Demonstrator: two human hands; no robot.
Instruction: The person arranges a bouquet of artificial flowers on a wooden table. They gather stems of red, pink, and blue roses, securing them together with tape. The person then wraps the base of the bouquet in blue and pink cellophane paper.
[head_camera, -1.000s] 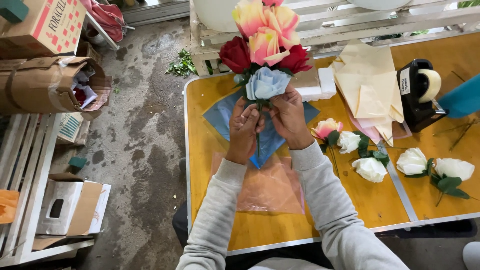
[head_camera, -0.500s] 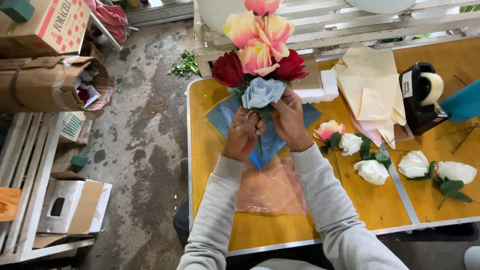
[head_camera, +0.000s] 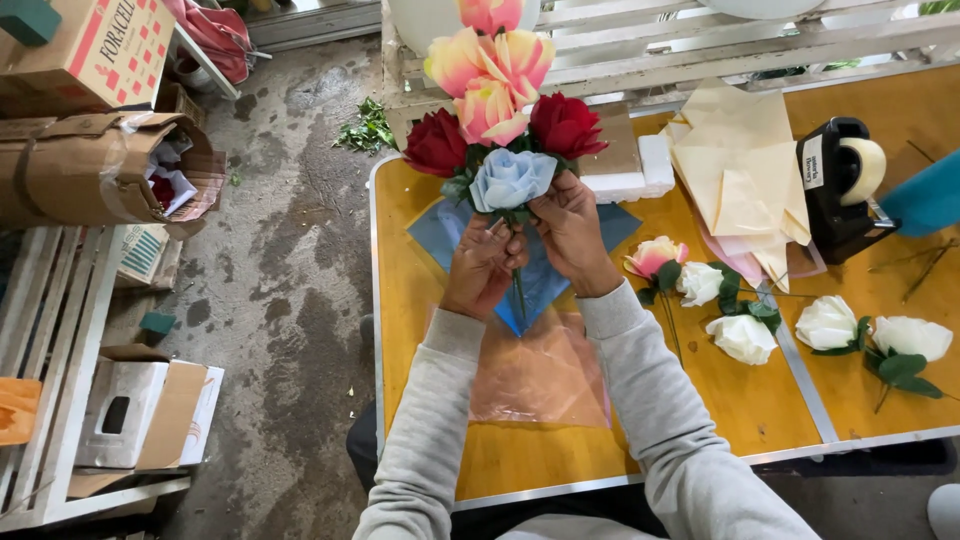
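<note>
Both hands hold up a bunch of artificial flowers (head_camera: 497, 100) above a yellow table (head_camera: 760, 400). My left hand (head_camera: 482, 266) grips the stems low down. My right hand (head_camera: 570, 228) pinches the bunch just under a pale blue rose (head_camera: 510, 178). Two dark red roses (head_camera: 566, 124) flank it, and pink-yellow blooms (head_camera: 490, 70) rise above. Under the hands lies a blue paper sheet (head_camera: 540, 280) on a pink translucent sheet (head_camera: 545, 380).
Loose white and pink roses (head_camera: 745, 335) lie right of my arms, two more white ones (head_camera: 870, 335) further right. A stack of cream paper (head_camera: 740, 175), a black tape dispenser (head_camera: 838, 190), a white foam block (head_camera: 640, 170). Cardboard boxes (head_camera: 110, 165) stand on the wet floor at left.
The bunch and both hands have shifted slightly left and down in view; my fingers have moved around the blue rose's stem. The grip on the stems is unchanged.
</note>
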